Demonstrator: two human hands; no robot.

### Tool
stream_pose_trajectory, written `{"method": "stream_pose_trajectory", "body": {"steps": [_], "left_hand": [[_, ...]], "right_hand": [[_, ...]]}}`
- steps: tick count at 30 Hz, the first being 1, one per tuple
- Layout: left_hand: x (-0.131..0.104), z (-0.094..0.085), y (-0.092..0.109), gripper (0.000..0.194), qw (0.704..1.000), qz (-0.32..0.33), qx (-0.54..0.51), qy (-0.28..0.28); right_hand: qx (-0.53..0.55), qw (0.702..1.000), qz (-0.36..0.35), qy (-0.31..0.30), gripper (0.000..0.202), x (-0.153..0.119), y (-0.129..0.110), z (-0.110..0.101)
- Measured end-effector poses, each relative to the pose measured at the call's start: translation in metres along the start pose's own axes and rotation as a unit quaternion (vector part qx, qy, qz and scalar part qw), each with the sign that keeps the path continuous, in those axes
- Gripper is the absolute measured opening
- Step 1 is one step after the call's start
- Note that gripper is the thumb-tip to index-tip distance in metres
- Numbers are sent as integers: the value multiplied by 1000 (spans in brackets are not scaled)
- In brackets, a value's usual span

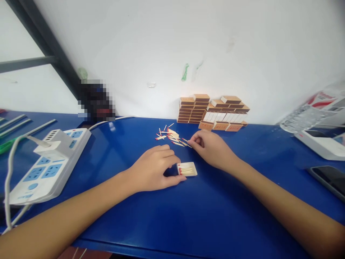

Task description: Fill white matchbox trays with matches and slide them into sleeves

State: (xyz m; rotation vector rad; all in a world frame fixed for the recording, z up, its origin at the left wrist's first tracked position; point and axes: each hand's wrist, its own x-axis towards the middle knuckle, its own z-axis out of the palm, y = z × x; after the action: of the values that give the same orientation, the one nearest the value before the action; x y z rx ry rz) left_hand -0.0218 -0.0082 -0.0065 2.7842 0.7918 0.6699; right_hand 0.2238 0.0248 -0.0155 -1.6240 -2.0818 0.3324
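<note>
A small white matchbox tray (192, 169) lies on the blue table, with several red-tipped matches lying side by side in it. My left hand (157, 168) holds the tray's left end between thumb and fingers. Behind the tray is a loose pile of matches (173, 135), some pointing in different directions. At the right edge of that pile, my right hand (209, 148) pinches a match (185, 141) between thumb and forefinger. Other matches lie close to its fingertips.
Stacked matchboxes (192, 109) stand against the wall, with more boxes (226, 111) beside them. A power strip (54, 169) with a white cable is at the left. At the right are a plastic bottle (302, 117), a white device (320, 145) and a phone (329, 180).
</note>
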Motion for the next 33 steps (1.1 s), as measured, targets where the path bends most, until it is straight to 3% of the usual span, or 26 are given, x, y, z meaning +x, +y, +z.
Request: {"method": "stream_pose_trajectory", "body": {"steps": [9,16,22,25,29,33], "left_hand": [[0,0,-1,33,1000,4,4,1],[1,0,-4,31,1000,-16,13,18],[1,0,-6,28,998,-62,12,30],[2,-1,-5,28,998,-52,8,23],[1,-2,-4,29,1000,-25,-3,4],[1,-2,-3,30,1000,-7,-4,-7]], "right_hand": [[-25,999,-23,-25,21,-5,-4,6],[37,998,-44,-30,23,-13,-9,-17],[71,978,-109,-163,21,-37,-24,-24],[74,985,-98,-124,20,-33,-24,-24],[33,996,-68,-42,17,-9,-20,-17],[-15,997,-57,-58,19,16,-23,0]]}}
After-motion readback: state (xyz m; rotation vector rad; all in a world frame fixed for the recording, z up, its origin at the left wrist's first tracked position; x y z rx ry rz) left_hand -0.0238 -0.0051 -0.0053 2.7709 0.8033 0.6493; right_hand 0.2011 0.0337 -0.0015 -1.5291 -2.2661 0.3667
